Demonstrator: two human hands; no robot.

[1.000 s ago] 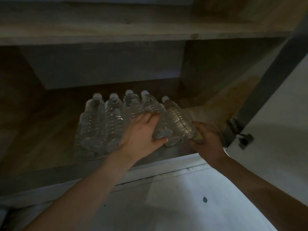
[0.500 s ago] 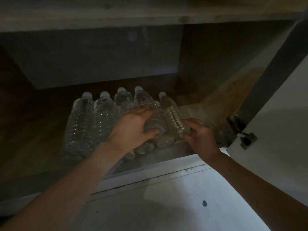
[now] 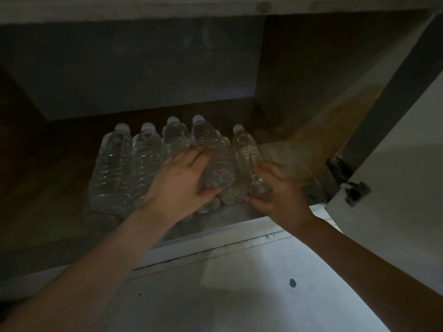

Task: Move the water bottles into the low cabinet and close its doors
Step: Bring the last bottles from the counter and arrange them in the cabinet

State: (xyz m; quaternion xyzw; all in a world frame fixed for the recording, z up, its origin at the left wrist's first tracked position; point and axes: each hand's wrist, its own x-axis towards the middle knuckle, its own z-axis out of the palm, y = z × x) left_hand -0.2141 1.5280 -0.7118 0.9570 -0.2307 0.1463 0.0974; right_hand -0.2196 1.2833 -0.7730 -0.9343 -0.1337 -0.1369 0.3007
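Several clear water bottles (image 3: 112, 164) with white caps lie side by side on the dark wooden floor of the low cabinet (image 3: 48, 183), caps pointing to the back. My left hand (image 3: 182, 185) rests on top of one bottle (image 3: 213, 161) in the middle of the row, fingers spread over it and thumb at its base. My right hand (image 3: 278, 192) grips the bottom end of the rightmost bottle (image 3: 247, 152). More bottles seem to lie under the top row, partly hidden.
The right cabinet door (image 3: 393, 149) stands open, white, with a metal hinge (image 3: 345, 180) close to my right wrist. A shelf board (image 3: 167, 8) spans above. A white sill (image 3: 215, 250) and pale floor (image 3: 239, 295) lie in front.
Both hands have pushed the bottles a little deeper into the cabinet. My right hand has slid further along the rightmost bottle. The view has dropped lower.
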